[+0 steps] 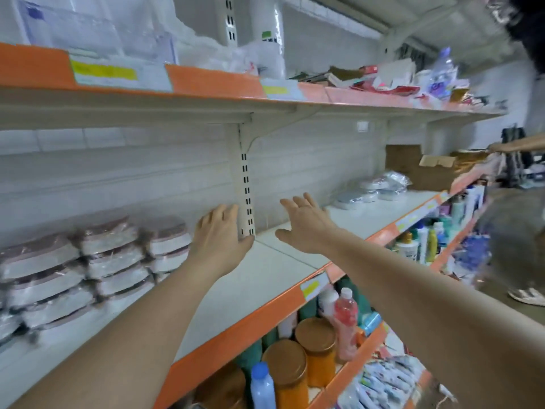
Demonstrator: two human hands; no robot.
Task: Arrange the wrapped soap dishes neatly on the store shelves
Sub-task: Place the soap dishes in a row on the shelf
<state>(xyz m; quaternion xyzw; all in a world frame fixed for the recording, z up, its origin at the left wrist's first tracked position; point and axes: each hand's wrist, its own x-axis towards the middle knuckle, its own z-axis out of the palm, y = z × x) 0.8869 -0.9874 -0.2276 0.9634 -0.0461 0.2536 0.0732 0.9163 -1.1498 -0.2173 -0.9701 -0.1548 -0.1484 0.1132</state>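
Observation:
Several stacks of plastic-wrapped soap dishes [112, 255], white with brown tops, stand in rows on the left of the middle shelf [265, 278]. My left hand [219, 240] reaches out just right of the stacks with straight fingers and holds nothing. My right hand [303, 224] stretches over the bare shelf further right, fingers spread, holding nothing. More wrapped round dishes [368, 191], white and grey, lie in a loose pile farther along the same shelf on the right.
A slotted upright post [246, 190] stands between my hands at the shelf's back. A cardboard box [424, 166] sits beyond the round dishes. Bottles and jars [312, 349] fill the lower shelf. Another person's arm [516, 146] and shoe [528, 295] show at right.

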